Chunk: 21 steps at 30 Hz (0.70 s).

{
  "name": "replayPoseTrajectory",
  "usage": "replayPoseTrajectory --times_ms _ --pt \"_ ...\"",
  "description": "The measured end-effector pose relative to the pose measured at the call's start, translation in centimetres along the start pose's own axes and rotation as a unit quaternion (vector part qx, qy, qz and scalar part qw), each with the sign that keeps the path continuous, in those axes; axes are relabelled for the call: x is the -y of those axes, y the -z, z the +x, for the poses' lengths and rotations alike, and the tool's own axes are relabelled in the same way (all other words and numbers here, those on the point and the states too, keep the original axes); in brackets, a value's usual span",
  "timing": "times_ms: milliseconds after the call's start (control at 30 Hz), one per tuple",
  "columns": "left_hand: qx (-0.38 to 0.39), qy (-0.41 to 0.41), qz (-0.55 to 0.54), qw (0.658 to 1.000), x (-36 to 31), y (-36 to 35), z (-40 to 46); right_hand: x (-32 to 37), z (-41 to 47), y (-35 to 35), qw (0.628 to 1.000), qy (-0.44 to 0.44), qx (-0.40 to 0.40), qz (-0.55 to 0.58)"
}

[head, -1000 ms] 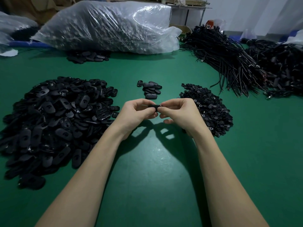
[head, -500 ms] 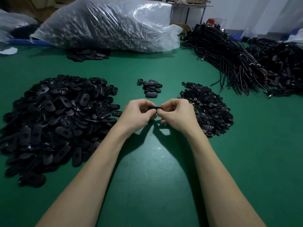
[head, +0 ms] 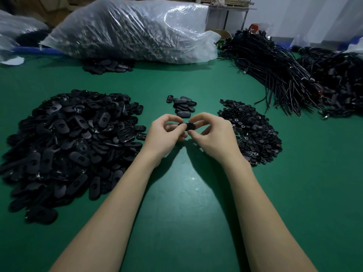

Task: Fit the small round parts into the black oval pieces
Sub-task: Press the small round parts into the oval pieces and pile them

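Held above the green table (head: 176, 222) at the centre of view: 1 black oval piece (head: 187, 126), long axis running roughly 9 to 3 o'clock, pinched at both ends. Left hand (head: 164, 134) curled round its 9 o'clock end, right hand (head: 213, 134) pinching the 3 o'clock end with thumb and forefinger. Possibly a small round part already pressed in, hidden by fingertips. Pile of round parts (head: 253, 132) at 3 o'clock, nearer the right hand; heap of oval pieces (head: 68, 138) at 9 o'clock, nearer the left; small stack of ovals (head: 182, 106) at 12 o'clock, just beyond the grip.
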<state>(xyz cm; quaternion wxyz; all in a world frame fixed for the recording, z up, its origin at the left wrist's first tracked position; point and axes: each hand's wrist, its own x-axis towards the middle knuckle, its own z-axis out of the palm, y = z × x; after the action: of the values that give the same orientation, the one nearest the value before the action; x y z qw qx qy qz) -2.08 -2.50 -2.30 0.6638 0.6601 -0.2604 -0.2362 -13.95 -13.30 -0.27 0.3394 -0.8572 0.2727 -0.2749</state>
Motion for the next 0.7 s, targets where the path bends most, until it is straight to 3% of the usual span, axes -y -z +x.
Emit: replayPoseTrajectory --times_ms 167,367,700 --pt "-0.021 0.009 -0.001 1.000 0.2 -0.1 0.3 0.2 2.2 -0.3 0.997 -0.045 -0.060 -0.029" --pt "-0.020 0.008 0.029 0.999 0.0 -0.3 0.1 1.3 7.1 -2.8 0.991 -0.107 -0.028 -0.073" --pt "-0.002 0.023 0.041 0.999 -0.7 -0.2 -0.2 1.7 9.2 -2.6 0.989 -0.094 0.030 -0.109"
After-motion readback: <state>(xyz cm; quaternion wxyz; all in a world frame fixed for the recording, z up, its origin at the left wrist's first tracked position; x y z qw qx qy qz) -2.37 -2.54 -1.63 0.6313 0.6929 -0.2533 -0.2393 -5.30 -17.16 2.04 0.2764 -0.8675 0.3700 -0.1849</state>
